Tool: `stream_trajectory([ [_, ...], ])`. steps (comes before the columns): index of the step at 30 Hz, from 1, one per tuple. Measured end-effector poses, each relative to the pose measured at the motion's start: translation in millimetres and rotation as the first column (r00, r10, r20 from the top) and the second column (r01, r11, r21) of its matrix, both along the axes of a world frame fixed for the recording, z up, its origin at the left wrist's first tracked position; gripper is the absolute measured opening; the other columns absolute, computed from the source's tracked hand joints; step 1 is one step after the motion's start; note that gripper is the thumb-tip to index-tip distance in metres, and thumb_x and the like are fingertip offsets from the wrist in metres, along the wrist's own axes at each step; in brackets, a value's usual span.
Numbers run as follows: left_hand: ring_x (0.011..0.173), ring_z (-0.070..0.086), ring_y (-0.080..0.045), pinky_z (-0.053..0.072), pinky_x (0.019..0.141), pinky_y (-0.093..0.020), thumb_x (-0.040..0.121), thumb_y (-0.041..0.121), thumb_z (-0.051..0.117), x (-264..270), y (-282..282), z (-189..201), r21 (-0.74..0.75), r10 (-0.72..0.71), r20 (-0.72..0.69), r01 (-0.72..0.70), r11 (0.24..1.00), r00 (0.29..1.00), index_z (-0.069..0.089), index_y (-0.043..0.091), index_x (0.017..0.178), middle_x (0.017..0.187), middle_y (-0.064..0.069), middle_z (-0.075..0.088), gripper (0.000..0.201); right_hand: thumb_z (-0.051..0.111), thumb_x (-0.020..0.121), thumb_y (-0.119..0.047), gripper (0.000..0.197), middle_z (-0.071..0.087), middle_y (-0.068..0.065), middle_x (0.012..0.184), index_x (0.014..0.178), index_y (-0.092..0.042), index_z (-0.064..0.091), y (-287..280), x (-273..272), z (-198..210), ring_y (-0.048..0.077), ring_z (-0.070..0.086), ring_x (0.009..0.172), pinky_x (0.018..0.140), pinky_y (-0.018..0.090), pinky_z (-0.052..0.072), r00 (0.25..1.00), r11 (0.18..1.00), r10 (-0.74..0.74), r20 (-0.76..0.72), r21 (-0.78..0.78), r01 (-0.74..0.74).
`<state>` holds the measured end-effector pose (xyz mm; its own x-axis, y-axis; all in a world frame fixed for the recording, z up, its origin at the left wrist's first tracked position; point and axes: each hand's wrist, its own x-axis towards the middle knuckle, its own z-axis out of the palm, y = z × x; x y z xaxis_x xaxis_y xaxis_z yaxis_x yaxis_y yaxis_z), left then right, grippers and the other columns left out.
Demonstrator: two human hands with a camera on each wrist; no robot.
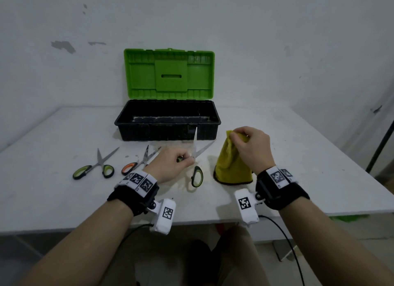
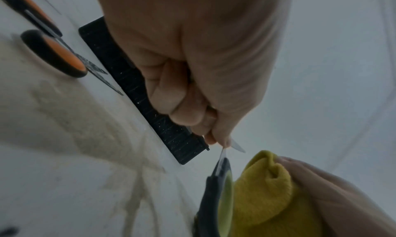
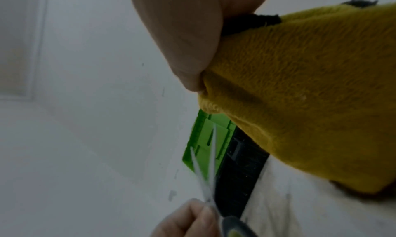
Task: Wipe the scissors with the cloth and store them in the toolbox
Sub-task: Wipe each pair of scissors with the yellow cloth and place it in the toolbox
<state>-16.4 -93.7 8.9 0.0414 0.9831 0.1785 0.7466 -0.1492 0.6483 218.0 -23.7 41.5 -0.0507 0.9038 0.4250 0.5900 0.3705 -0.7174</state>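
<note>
My left hand (image 1: 179, 160) grips a pair of green-handled scissors (image 1: 197, 175) near the pivot. Its blades (image 1: 195, 141) are spread open and point up toward the toolbox, and one handle loop hangs down. In the left wrist view my fingers (image 2: 186, 108) curl round the scissors (image 2: 216, 190). My right hand (image 1: 250, 146) pinches the top of a yellow cloth (image 1: 231, 164), whose lower edge rests on the table. The cloth (image 3: 310, 91) fills the right wrist view. The black toolbox (image 1: 168, 120) stands behind with its green lid (image 1: 169, 74) raised.
Two more pairs of scissors lie on the white table (image 1: 64, 196) to the left: a green-handled pair (image 1: 96, 168) and an orange-handled pair (image 1: 136, 163). A wall stands right behind the toolbox. A dark stand leg (image 1: 381, 140) rises at the far right.
</note>
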Motion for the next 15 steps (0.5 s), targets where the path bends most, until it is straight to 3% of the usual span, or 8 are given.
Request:
stream_trajectory([
  [3, 0.056, 0.049, 0.001, 0.039, 0.058, -0.016, 0.094, 0.035, 0.065, -1, 3, 0, -0.090, 0.024, 0.084, -0.017, 0.996, 0.996, 0.061, 0.018, 0.078, 0.067, 0.011, 0.055, 0.024, 0.066, 0.083, -0.030, 0.005, 0.069, -0.012, 0.083, 0.085, -0.029, 0.070, -17, -2, 13, 0.003, 0.061, 0.080, 0.070, 0.018, 0.047, 0.987, 0.987, 0.158, -0.043, -0.032, -0.159],
  [5, 0.057, 0.050, -0.002, 0.040, 0.059, -0.020, 0.093, 0.036, 0.066, -1, 4, 0, -0.110, 0.031, 0.091, -0.021, 0.994, 0.995, 0.059, 0.020, 0.078, 0.068, 0.011, 0.056, 0.024, 0.066, 0.083, -0.031, 0.007, 0.069, -0.010, 0.085, 0.090, -0.031, 0.066, -25, -7, 17, 0.005, 0.062, 0.079, 0.068, 0.019, 0.048, 0.951, 0.947, 0.308, 0.034, -0.102, -0.303],
  [7, 0.057, 0.051, -0.004, 0.041, 0.059, -0.023, 0.092, 0.039, 0.066, 1, 4, 0, -0.129, 0.009, 0.091, 0.003, 0.992, 0.996, 0.059, 0.018, 0.079, 0.071, 0.008, 0.058, 0.026, 0.065, 0.086, -0.031, 0.007, 0.068, -0.010, 0.085, 0.093, -0.031, 0.064, -29, -15, 15, 0.005, 0.062, 0.079, 0.070, 0.023, 0.050, 0.903, 0.916, 0.400, 0.156, -0.108, -0.387],
  [10, 0.055, 0.050, 0.003, 0.038, 0.057, -0.020, 0.092, 0.039, 0.067, 6, 1, 4, -0.127, -0.035, 0.052, 0.041, 0.991, 0.998, 0.062, 0.014, 0.085, 0.072, 0.011, 0.058, 0.027, 0.063, 0.090, -0.031, 0.006, 0.067, -0.011, 0.089, 0.094, -0.027, 0.066, -27, -27, 6, 0.007, 0.061, 0.084, 0.078, 0.031, 0.052, 0.860, 0.900, 0.429, 0.277, -0.054, -0.432],
  [11, 0.054, 0.050, 0.004, 0.037, 0.057, -0.019, 0.092, 0.037, 0.067, 7, 0, 5, -0.123, -0.043, 0.041, 0.048, 0.991, 0.998, 0.062, 0.013, 0.085, 0.070, 0.013, 0.057, 0.025, 0.064, 0.090, -0.032, 0.008, 0.066, -0.011, 0.091, 0.094, -0.027, 0.067, -26, -30, 1, 0.009, 0.059, 0.087, 0.080, 0.034, 0.051, 0.849, 0.901, 0.415, 0.328, -0.019, -0.433],
  [13, 0.052, 0.051, 0.007, 0.036, 0.056, -0.018, 0.092, 0.035, 0.067, 7, -1, 7, -0.106, -0.052, 0.013, 0.053, 0.993, 0.999, 0.062, 0.014, 0.084, 0.068, 0.014, 0.055, 0.024, 0.068, 0.087, -0.035, 0.009, 0.061, -0.007, 0.097, 0.092, -0.029, 0.071, -23, -35, -12, 0.016, 0.052, 0.094, 0.081, 0.038, 0.044, 0.851, 0.917, 0.249, 0.463, 0.170, -0.360],
  [15, 0.051, 0.052, 0.010, 0.036, 0.056, -0.018, 0.092, 0.035, 0.068, 5, -1, 6, -0.092, -0.057, 0.002, 0.057, 0.994, 0.998, 0.061, 0.013, 0.083, 0.067, 0.014, 0.055, 0.025, 0.072, 0.083, -0.039, 0.010, 0.057, -0.005, 0.095, 0.087, -0.031, 0.075, -24, -35, -23, 0.022, 0.050, 0.093, 0.077, 0.035, 0.035, 0.867, 0.909, 0.081, 0.491, 0.320, -0.266],
])
